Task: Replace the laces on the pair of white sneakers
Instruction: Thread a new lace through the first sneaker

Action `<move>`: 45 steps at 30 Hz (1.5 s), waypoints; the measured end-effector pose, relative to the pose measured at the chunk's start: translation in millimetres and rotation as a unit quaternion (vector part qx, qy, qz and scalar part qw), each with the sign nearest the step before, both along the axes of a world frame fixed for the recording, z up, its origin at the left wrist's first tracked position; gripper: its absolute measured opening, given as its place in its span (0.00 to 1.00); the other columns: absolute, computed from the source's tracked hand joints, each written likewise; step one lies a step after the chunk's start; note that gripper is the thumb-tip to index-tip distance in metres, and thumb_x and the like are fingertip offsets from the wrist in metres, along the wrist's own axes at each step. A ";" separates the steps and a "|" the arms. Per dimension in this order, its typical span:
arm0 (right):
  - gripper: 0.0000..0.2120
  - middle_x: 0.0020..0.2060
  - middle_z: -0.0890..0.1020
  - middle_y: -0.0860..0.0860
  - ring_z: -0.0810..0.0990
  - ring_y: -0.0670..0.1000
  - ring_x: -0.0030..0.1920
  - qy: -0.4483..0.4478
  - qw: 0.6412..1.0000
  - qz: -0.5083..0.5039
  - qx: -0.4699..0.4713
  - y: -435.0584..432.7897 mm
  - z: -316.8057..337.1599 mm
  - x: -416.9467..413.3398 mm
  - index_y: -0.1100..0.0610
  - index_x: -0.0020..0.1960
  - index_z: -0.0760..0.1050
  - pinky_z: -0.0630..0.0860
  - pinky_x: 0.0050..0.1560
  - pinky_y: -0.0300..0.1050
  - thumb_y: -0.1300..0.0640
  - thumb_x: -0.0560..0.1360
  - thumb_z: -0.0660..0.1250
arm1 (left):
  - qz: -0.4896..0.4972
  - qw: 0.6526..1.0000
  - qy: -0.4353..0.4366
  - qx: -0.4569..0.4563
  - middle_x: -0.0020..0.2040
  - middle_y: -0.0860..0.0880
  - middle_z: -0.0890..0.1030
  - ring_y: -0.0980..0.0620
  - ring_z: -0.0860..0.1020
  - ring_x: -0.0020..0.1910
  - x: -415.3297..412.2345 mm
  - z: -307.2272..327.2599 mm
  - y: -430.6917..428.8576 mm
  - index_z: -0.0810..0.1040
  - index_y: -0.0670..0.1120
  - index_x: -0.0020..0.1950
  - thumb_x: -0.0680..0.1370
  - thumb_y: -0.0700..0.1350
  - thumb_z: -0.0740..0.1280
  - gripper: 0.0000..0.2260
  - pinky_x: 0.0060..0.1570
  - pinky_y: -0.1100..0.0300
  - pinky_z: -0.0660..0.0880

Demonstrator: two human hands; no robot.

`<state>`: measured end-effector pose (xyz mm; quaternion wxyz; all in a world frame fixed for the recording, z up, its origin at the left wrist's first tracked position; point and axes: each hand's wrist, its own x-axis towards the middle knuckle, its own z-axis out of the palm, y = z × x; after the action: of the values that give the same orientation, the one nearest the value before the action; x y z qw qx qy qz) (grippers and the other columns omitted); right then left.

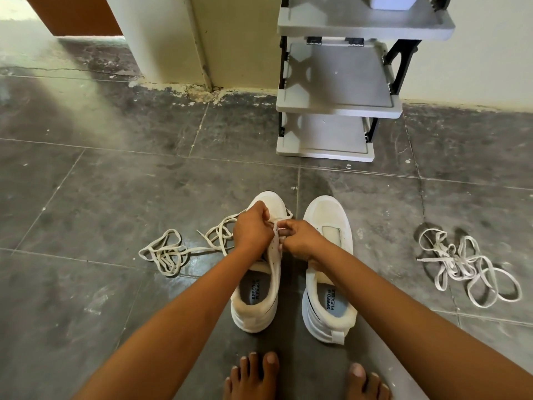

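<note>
Both my left hand (253, 230) and right hand (300, 239) pinch the lace (173, 251) at the left sneaker (259, 298) eyelets, probably near the toe end. I should keep it flat and pull evenly. Slack trails leftward on the floor (115, 197); the right sneaker (328, 215) stands unlaced beside.

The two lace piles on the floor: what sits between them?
The head view shows the left sneaker and right sneaker side by side there, with the left hand and right hand pinching the lace at the left sneaker.
</note>
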<state>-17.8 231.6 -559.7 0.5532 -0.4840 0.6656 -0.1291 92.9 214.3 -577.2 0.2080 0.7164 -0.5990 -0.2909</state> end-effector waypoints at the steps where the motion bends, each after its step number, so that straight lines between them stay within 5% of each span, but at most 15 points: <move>1: 0.27 0.59 0.76 0.55 0.73 0.56 0.63 0.005 1.000 0.016 0.005 -0.2 0.9 -1.0 0.56 0.70 0.67 0.72 0.64 0.51 0.70 0.73 0.61 | -0.008 1.000 -0.010 0.001 0.37 0.48 0.74 0.48 0.72 0.37 0.2 0.2 -1.0 0.68 0.47 0.41 0.71 0.32 0.61 0.10 0.35 0.59 0.67; 4: 0.30 0.64 0.73 0.55 0.71 0.56 0.64 -0.003 0.999 0.029 0.020 0.6 3.7 -4.3 0.56 0.71 0.65 0.72 0.64 0.52 0.72 0.72 0.62 | -0.013 1.000 -0.007 -0.002 0.33 0.51 0.72 0.49 0.71 0.35 0.7 -0.1 -0.9 0.67 0.49 0.37 0.71 0.33 0.61 0.11 0.29 0.60 0.63; 10: 0.30 0.64 0.75 0.55 0.73 0.56 0.63 -0.035 0.999 0.005 0.033 -0.3 1.8 -5.6 0.55 0.72 0.64 0.71 0.65 0.52 0.70 0.73 0.62 | -0.040 0.996 0.069 -0.032 0.32 0.47 0.71 0.50 0.69 0.34 6.7 -7.9 2.1 0.68 0.44 0.39 0.75 0.36 0.62 0.07 0.35 0.59 0.66; 18: 0.28 0.66 0.73 0.55 0.72 0.57 0.64 -0.018 1.000 0.006 0.020 0.6 3.9 -1.5 0.55 0.72 0.65 0.72 0.64 0.52 0.70 0.74 0.60 | -0.069 0.997 -0.022 -0.032 0.34 0.47 0.74 0.48 0.71 0.34 3.9 -4.6 -1.0 0.67 0.46 0.39 0.72 0.34 0.62 0.08 0.32 0.60 0.63; 25: 0.30 0.65 0.74 0.55 0.71 0.55 0.64 -0.026 0.999 0.006 0.021 0.2 3.6 -3.1 0.55 0.73 0.64 0.72 0.62 0.46 0.71 0.73 0.60 | -0.078 0.993 0.076 -0.038 0.29 0.51 0.68 0.52 0.65 0.31 8.7 0.0 1.1 0.63 0.50 0.32 0.71 0.33 0.64 0.16 0.34 0.59 0.65; 30: 0.24 0.64 0.74 0.55 0.73 0.56 0.63 -0.002 1.000 -0.002 -0.004 4.6 -0.6 -0.5 0.54 0.71 0.66 0.71 0.65 0.51 0.66 0.76 0.59 | -0.065 0.997 -0.016 -0.043 0.40 0.43 0.80 0.44 0.77 0.40 6.9 1.0 -0.8 0.74 0.44 0.45 0.74 0.36 0.65 0.04 0.42 0.51 0.75; 35: 0.22 0.62 0.76 0.52 0.74 0.53 0.61 -0.014 0.999 -0.035 -0.026 9.5 -2.0 -5.9 0.53 0.66 0.71 0.74 0.62 0.48 0.67 0.75 0.61 | -0.101 0.983 -0.143 -0.050 0.43 0.41 0.81 0.42 0.78 0.42 9.4 5.4 -3.6 0.79 0.41 0.48 0.76 0.42 0.66 0.06 0.39 0.54 0.71; 45: 0.23 0.64 0.75 0.52 0.73 0.53 0.63 -0.054 0.997 -0.050 -0.024 9.9 -5.2 -9.1 0.53 0.67 0.70 0.74 0.58 0.44 0.68 0.75 0.61 | -0.131 0.971 -0.198 0.021 0.48 0.41 0.81 0.42 0.78 0.47 2.2 9.6 -7.9 0.80 0.41 0.51 0.75 0.38 0.64 0.08 0.43 0.54 0.72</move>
<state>-27.0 241.5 -564.9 0.5696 -0.4551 0.6551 -0.1983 95.1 206.4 -567.6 0.0305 0.6795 -0.7104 -0.1807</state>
